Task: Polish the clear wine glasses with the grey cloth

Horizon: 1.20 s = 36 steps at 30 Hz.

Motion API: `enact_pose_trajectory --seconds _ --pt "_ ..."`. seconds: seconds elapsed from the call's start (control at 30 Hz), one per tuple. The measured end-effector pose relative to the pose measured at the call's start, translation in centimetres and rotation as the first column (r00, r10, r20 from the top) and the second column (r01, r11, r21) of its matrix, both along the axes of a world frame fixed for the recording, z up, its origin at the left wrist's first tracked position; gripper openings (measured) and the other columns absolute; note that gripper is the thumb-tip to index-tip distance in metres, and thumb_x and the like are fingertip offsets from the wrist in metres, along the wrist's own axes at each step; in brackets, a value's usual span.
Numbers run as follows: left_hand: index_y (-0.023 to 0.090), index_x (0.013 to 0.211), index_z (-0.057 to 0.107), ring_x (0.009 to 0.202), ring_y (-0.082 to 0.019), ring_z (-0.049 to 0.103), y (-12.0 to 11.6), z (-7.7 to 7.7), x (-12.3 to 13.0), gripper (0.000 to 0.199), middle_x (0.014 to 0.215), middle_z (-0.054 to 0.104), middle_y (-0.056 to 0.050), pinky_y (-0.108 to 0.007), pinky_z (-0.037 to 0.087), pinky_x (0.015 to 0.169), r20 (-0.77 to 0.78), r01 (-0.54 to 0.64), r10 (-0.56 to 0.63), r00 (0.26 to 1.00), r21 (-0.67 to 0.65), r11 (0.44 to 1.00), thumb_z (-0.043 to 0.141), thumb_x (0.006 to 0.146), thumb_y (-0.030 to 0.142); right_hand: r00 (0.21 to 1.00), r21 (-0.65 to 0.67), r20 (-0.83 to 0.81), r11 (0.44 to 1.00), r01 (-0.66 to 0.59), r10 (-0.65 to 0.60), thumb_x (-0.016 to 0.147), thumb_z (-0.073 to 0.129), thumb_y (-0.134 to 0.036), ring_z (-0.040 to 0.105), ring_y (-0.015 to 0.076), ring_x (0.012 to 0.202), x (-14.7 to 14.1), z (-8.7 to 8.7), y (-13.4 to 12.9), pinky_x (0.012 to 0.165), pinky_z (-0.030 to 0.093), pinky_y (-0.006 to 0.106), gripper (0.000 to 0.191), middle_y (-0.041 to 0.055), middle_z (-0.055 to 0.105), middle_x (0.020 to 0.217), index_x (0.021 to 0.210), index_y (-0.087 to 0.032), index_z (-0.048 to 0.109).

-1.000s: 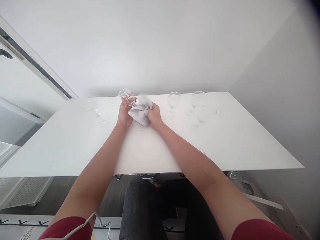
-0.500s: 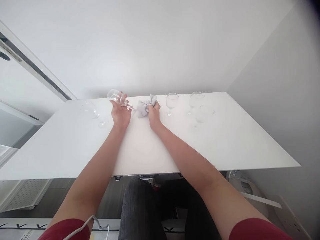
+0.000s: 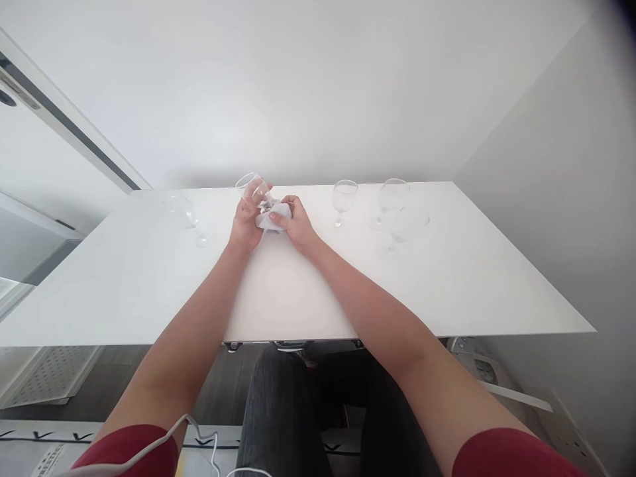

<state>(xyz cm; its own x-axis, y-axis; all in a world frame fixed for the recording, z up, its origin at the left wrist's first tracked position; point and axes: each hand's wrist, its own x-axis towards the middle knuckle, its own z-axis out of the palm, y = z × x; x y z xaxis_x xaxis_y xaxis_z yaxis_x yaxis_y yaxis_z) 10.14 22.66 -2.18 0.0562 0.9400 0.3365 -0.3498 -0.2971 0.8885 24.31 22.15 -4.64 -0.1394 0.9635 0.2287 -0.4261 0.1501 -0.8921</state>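
My left hand [image 3: 247, 222] is closed around the bowl of a clear wine glass [image 3: 250, 185], which tilts with its rim up and to the left. Pinched in my right hand [image 3: 298, 225] is a light grey cloth [image 3: 275, 217], wrapped about the foot end of that glass. The foot and most of the stem are hidden by the cloth. Both hands are close together over the far part of the white table [image 3: 293, 285].
Right of my hands stand a wine glass [image 3: 344, 195], another wine glass [image 3: 394, 193] and a very faint glass [image 3: 408, 224]. Another clear glass [image 3: 183, 211] is at the left. A wall [image 3: 308, 93] rises behind the table. A white cable [image 3: 163, 437] crosses my left sleeve.
My right hand has moved left with the cloth, which now covers the foot end of the held glass. My left hand has shifted slightly right, and the glass is more upright.
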Motion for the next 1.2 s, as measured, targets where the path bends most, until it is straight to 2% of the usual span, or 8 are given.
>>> enact_pose_trajectory --seconds 0.23,0.47,0.53,0.67,0.73,0.83,1.0,1.2 --pt "0.028 0.129 0.073 0.137 -0.037 0.062 0.0 -0.2 0.1 0.072 0.143 0.068 -0.012 -0.046 0.054 0.107 0.034 -0.060 0.060 0.998 -0.008 0.998 0.077 0.078 0.080 0.939 0.109 0.339 0.994 0.020 -0.056 0.097 0.069 -0.052 0.058 0.0168 0.085 -0.1 -0.2 0.0 0.081 0.051 0.028 0.029 -0.0027 0.061 0.088 0.102 -0.026 0.055" --pt "0.019 0.122 0.075 0.137 -0.037 0.062 -0.1 0.1 0.4 0.068 0.139 0.072 -0.015 -0.051 0.052 0.112 0.044 -0.022 0.026 0.999 -0.079 0.997 0.062 0.092 0.079 0.939 -0.074 0.118 0.945 -0.318 0.325 0.085 0.068 -0.080 0.067 0.0211 0.086 1.1 0.3 0.0 0.075 0.058 0.032 0.060 0.0057 0.072 0.090 0.095 -0.021 0.068" --pt "0.019 0.121 0.075 0.137 -0.036 0.062 -0.1 0.1 0.4 0.065 0.139 0.072 -0.014 -0.049 0.053 0.112 0.032 -0.034 0.036 0.999 -0.060 0.998 0.064 0.092 0.077 0.952 -0.018 0.161 0.966 -0.260 0.259 0.085 0.072 -0.075 0.067 0.0221 0.091 1.0 0.3 -0.1 0.080 0.058 0.033 0.055 0.0059 0.072 0.094 0.096 -0.021 0.068" --pt "0.023 0.120 0.076 0.127 -0.034 0.068 0.0 -0.2 0.7 0.063 0.138 0.073 -0.012 -0.043 0.057 0.104 -0.023 0.000 0.000 1.000 -0.029 1.000 0.086 0.076 0.067 0.942 0.112 0.314 0.990 0.088 -0.119 0.081 0.084 -0.050 0.063 0.0214 0.093 0.2 0.2 -0.4 0.088 0.053 0.033 0.038 0.0009 0.069 0.093 0.100 -0.024 0.065" --pt "0.022 0.118 0.076 0.124 -0.034 0.069 0.1 -0.2 0.8 0.065 0.136 0.074 -0.012 -0.043 0.059 0.101 -0.014 0.006 -0.007 1.000 -0.046 0.999 0.081 0.078 0.073 0.948 0.087 0.303 0.993 0.078 -0.101 0.084 0.081 -0.051 0.062 0.0207 0.090 -0.1 0.0 -0.4 0.086 0.053 0.032 0.034 0.0004 0.068 0.089 0.096 -0.024 0.064" --pt "0.020 0.117 0.075 0.126 -0.036 0.069 0.1 -0.1 0.9 0.072 0.132 0.075 -0.014 -0.045 0.060 0.101 0.052 -0.034 0.037 0.998 -0.067 0.997 0.061 0.088 0.085 0.989 -0.030 0.131 0.998 -0.063 0.067 0.091 0.071 -0.065 0.064 0.0191 0.086 -0.3 -0.2 0.1 0.078 0.054 0.030 0.043 0.0011 0.068 0.087 0.091 -0.023 0.064" --pt "0.021 0.116 0.076 0.134 -0.037 0.065 0.1 -0.2 1.3 0.066 0.137 0.072 -0.013 -0.045 0.058 0.106 0.031 -0.012 0.014 0.999 -0.038 0.999 0.072 0.085 0.079 0.992 -0.153 -0.039 0.982 0.115 -0.122 0.094 0.059 -0.077 0.067 0.0219 0.091 0.1 -0.5 1.2 0.080 0.057 0.034 0.053 0.0035 0.068 0.089 0.096 -0.024 0.061" --pt "0.021 0.117 0.078 0.136 -0.035 0.062 -0.3 0.1 1.1 0.068 0.139 0.072 -0.012 -0.046 0.056 0.110 0.024 -0.044 0.045 0.999 -0.048 0.998 0.062 0.090 0.082 0.952 -0.046 0.015 0.951 -0.306 0.307 0.081 0.078 -0.074 0.067 0.0209 0.085 0.8 0.3 0.2 0.073 0.056 0.031 0.056 0.0038 0.071 0.090 0.098 -0.021 0.068"
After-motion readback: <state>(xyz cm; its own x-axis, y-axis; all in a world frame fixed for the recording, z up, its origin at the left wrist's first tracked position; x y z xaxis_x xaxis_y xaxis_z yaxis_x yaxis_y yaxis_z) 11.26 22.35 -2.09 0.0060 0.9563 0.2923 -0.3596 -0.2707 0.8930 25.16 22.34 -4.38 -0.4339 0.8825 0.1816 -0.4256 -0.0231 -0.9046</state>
